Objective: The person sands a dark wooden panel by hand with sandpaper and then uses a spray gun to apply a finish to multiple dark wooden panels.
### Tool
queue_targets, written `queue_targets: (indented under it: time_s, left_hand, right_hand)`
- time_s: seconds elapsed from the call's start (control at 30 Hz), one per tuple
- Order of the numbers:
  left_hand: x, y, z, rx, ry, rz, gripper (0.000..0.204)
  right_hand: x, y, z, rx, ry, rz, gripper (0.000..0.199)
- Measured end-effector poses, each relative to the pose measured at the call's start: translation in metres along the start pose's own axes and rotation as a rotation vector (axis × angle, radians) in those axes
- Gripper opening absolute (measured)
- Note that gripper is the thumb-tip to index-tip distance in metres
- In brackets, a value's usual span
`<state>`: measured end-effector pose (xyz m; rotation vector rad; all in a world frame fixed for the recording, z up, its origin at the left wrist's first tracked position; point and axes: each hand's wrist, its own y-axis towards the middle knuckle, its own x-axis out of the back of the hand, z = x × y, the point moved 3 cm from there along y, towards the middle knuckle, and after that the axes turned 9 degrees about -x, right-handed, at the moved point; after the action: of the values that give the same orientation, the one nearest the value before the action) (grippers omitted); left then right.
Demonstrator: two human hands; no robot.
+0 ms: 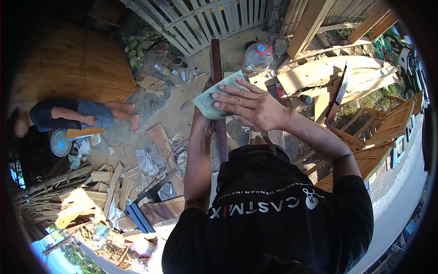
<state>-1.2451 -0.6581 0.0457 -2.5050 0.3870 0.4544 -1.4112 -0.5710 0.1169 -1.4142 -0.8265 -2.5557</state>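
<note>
A long dark wooden slat [216, 59] runs away from me over the dirt ground, level with my chest. A pale green sheet [206, 99], like sandpaper, is wrapped over its middle. My right hand [248, 106] lies flat on the sheet with fingers spread, pressing it against the slat. My left hand [203, 124] is under the sheet on the left side of the slat, gripping it. The paper hides most of that hand. My black shirt fills the lower part of the view.
A person lies on the ground at the left [82, 114] beside a small fan [60, 142]. A clear water jug [258, 55] stands ahead by a white slatted fence [205, 16]. Pale planks [319, 68], a long blade [340, 91] and wooden chairs [388, 123] are at the right. Scrap wood [109, 182] lies at the lower left.
</note>
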Motion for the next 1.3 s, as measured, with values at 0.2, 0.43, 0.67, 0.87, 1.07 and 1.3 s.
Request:
queue_targets:
  time_s: [0.2, 0.43, 0.67, 0.87, 1.07, 1.3]
  left_hand:
    - [-0.006, -0.016, -0.004, -0.144, 0.089, 0.056, 0.047]
    - [0.019, 0.025, -0.004, -0.106, -0.127, 0.015, 0.041]
    - [0.117, 0.077, 0.006, 0.011, -0.376, 0.139, 0.056]
    - [0.037, 0.050, -0.014, -0.047, -0.861, 0.650, 0.088]
    - [-0.006, 0.012, 0.001, -0.164, -0.785, 0.611, 0.084]
    - [-0.002, 0.003, 0.035, -0.149, -1.061, 0.516, 0.070]
  right_hand:
    - [0.036, 0.053, -0.085, -0.141, -0.213, -0.271, 0.043]
    - [-0.017, 0.007, 0.004, -0.076, 0.156, 0.003, 0.049]
    - [0.014, -0.048, 0.069, 0.071, 0.445, 0.334, 0.040]
    - [0.028, -0.039, 0.022, -0.330, 0.334, -0.214, 0.049]
    - [-0.046, -0.012, 0.028, -0.070, 0.149, 0.021, 0.067]
    - [-0.031, 0.034, -0.038, -0.172, 0.080, -0.084, 0.053]
